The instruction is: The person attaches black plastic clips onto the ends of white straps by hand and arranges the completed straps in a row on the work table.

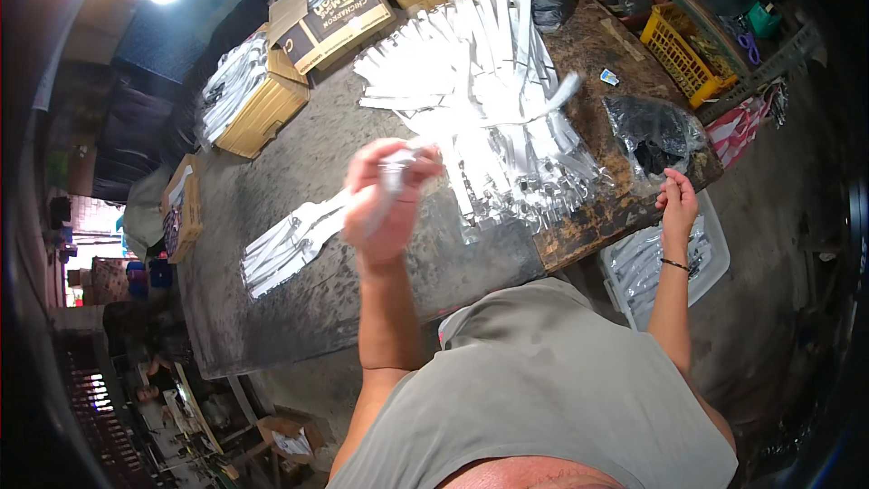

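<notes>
My left hand (387, 195) is raised over the table with its fingers closed round a white strap (534, 116). The strap's free end stretches right, over a big fanned pile of white straps (493, 63) with metal fittings at their near ends. The grip itself is blurred. Below and left of this hand lies a smaller bundle of white straps (288, 249). My right hand (677, 199) is at the table's right edge, beside a clear plastic bag (674, 122) with black pieces inside. Its fingertips are pinched together; what they hold, if anything, is too small to make out.
Cardboard boxes of white straps (262, 113) stand at the far left of the worn table (335, 136). A black plastic bag (543, 0) sits behind the pile. At right are a yellow basket (683, 54) and, below the table edge, a white tub (715, 249) with bagged contents.
</notes>
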Motion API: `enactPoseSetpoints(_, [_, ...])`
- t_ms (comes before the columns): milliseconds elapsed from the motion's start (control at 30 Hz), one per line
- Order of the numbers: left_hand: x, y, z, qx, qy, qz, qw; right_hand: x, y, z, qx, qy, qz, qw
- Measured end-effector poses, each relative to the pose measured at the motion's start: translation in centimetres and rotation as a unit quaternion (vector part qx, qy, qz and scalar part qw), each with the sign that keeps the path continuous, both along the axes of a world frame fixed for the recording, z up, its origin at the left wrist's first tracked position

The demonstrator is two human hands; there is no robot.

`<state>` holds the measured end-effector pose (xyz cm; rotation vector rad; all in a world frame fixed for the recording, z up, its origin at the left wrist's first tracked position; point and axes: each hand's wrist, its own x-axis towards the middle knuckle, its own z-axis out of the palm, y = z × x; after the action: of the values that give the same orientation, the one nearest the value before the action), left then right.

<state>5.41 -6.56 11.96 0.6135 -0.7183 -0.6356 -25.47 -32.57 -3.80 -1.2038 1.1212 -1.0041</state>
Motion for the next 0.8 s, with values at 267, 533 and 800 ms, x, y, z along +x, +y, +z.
enactPoseSetpoints(267, [4.5, 13.1, 14.2, -0.079, -0.260, 0.355, 0.895, 2.5, 5.3, 1.0, -0.020, -0.022, 0.020, 0.999])
enactPoseSetpoints(533, [7.6, 18.2, 18.9, -0.039, -0.222, 0.569, 0.790, 10.4, 12.8, 2.7, -0.123, -0.014, 0.087, 0.988])
enactPoseSetpoints(800, [5.1, 16.7, 9.0, 0.111, -0.169, 0.120, 0.972, 15.9, 17.7, 6.7, -0.387, -0.026, 0.143, 0.911])
